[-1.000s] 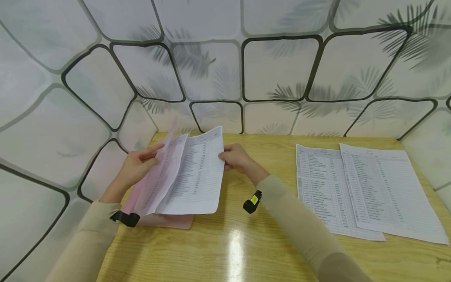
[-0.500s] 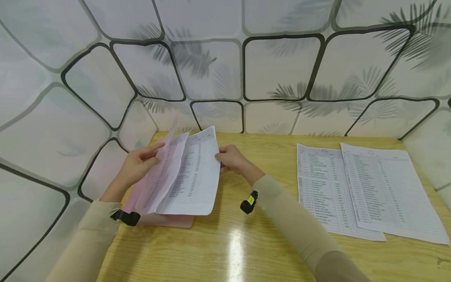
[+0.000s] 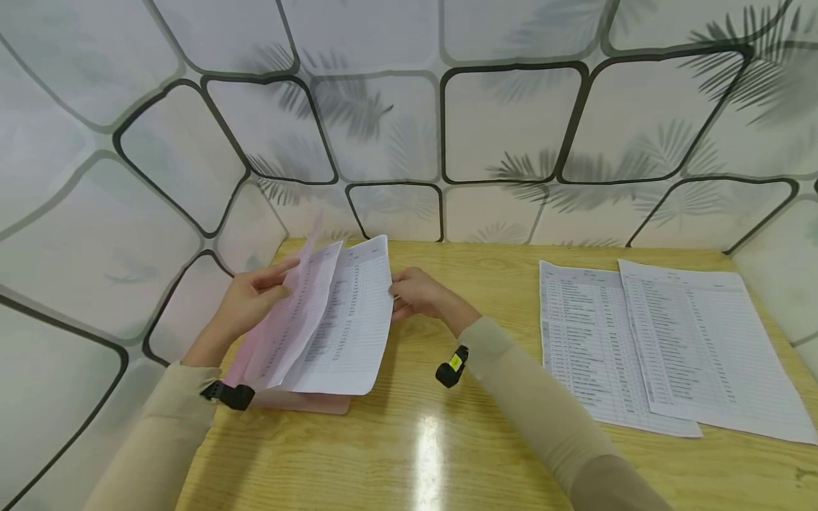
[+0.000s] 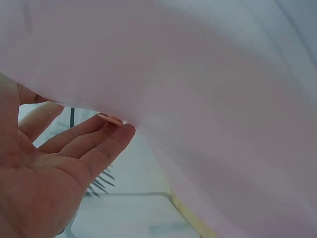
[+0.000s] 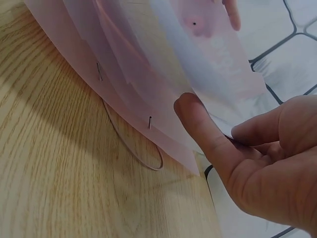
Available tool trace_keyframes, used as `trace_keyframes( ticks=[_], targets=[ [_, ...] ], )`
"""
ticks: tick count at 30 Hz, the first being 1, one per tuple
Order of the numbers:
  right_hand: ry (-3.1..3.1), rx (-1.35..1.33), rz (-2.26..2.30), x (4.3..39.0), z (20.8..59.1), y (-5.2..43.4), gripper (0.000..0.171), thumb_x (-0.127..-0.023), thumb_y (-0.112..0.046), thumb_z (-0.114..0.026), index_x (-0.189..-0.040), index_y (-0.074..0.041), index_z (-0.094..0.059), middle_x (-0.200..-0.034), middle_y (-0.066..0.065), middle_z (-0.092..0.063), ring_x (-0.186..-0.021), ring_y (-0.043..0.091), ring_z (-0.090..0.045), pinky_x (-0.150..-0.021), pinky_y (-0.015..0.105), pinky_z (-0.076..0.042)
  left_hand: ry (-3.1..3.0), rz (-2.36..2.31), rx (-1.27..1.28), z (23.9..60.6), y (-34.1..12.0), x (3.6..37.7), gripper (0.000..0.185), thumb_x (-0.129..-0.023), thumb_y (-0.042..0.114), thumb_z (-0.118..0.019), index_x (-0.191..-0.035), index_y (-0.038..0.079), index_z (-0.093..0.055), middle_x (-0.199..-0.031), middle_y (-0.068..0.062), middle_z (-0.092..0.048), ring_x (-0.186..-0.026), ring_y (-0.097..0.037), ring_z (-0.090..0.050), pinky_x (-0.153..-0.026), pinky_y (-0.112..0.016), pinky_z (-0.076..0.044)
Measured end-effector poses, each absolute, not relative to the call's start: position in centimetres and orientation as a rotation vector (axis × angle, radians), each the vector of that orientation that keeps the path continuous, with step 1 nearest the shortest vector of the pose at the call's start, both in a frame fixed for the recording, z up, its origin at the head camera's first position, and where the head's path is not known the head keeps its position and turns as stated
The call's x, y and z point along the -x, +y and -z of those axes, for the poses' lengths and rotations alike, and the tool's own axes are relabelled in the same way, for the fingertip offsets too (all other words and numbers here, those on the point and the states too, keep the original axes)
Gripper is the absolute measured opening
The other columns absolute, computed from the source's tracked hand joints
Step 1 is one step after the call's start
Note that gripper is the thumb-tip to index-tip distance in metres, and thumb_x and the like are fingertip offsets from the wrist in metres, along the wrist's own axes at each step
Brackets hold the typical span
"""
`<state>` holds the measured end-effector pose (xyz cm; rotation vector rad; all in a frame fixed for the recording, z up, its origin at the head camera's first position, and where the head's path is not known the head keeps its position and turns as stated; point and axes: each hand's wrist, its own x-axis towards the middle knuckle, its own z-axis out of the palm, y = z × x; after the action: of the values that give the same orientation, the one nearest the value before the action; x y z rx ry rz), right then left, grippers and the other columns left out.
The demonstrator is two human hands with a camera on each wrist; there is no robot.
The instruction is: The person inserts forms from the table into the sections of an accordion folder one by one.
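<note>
My left hand [image 3: 246, 305] holds up the translucent pink cover of a plastic folder [image 3: 313, 402] at the table's left side; a small pink tab shows by its fingertips in the left wrist view. Inside the folder a printed sheet [image 3: 348, 312] stands tilted, its rows of text facing me. Thumb and fingers of my right hand [image 3: 422, 294] pinch that sheet's right edge. Another printed sheet [image 3: 303, 312] leans to its left, seen partly through the pink plastic. In the right wrist view, a thin elastic cord [image 5: 157, 169] loops out from the folder's edge.
Two printed sheets lie overlapping on the right of the wooden table [image 3: 371, 461], a left one [image 3: 575, 341] partly under a right one [image 3: 709, 341]. Patterned wall [image 3: 505, 121] rises behind the table and along its left and right sides.
My right hand has moved left and slightly toward me with the sheet's edge, so the sheet sits closer to the folder. The left hand and the pink cover have stayed in place.
</note>
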<state>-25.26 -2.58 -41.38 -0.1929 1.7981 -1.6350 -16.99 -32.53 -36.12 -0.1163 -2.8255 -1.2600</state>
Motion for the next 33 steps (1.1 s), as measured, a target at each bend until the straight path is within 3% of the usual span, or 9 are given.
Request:
trace_keyframes(
  ticks=[4,10,26,33],
  targets=[
    [1.754,0.173,1.671,25.2,41.5,-2.8,0.042,-0.106,0.001,-0.043,-0.146,0.009,-0.056,-0.121,0.03,-0.072,-0.071,0.017,-0.073,-0.087,0.045,-0.063,-2.82,1.261,0.112,36.1,-32.5,16.9,0.05,-0.099,0.009,-0.064,-0.148,0.006,-0.061,-0.145,-0.025,-0.061,-0.138,-0.042,-0.056,-0.084,-0.003,-0.043],
    [1.709,0.16,1.707,25.3,42.0,-3.0,0.042,-0.108,0.001,-0.045,-0.148,0.008,-0.054,-0.13,0.034,-0.067,-0.069,0.016,-0.074,-0.086,0.044,-0.063,-2.822,1.28,0.092,36.0,-32.6,16.8,0.05,-0.099,0.009,-0.064,-0.149,0.007,-0.06,-0.146,-0.025,-0.061,-0.139,-0.041,-0.056,-0.084,-0.003,-0.043],
    [1.723,0.154,1.735,24.9,42.4,-4.6,0.037,-0.107,0.0,-0.05,-0.142,0.011,-0.058,-0.126,0.037,-0.068,-0.074,0.021,-0.076,-0.089,0.049,-0.061,-2.785,1.299,0.112,36.1,-32.6,16.8,0.05,-0.098,0.007,-0.065,-0.148,0.007,-0.061,-0.144,-0.025,-0.062,-0.137,-0.042,-0.057,-0.084,-0.004,-0.044],
    [1.702,0.207,1.703,24.7,42.4,-5.0,0.043,-0.104,0.006,-0.045,-0.146,0.012,-0.054,-0.125,0.038,-0.068,-0.073,0.022,-0.076,-0.09,0.05,-0.061,-2.779,1.296,0.122,36.1,-32.7,16.9,0.05,-0.098,0.007,-0.065,-0.147,0.006,-0.062,-0.143,-0.025,-0.063,-0.136,-0.042,-0.058,-0.084,-0.004,-0.044]
  ],
)
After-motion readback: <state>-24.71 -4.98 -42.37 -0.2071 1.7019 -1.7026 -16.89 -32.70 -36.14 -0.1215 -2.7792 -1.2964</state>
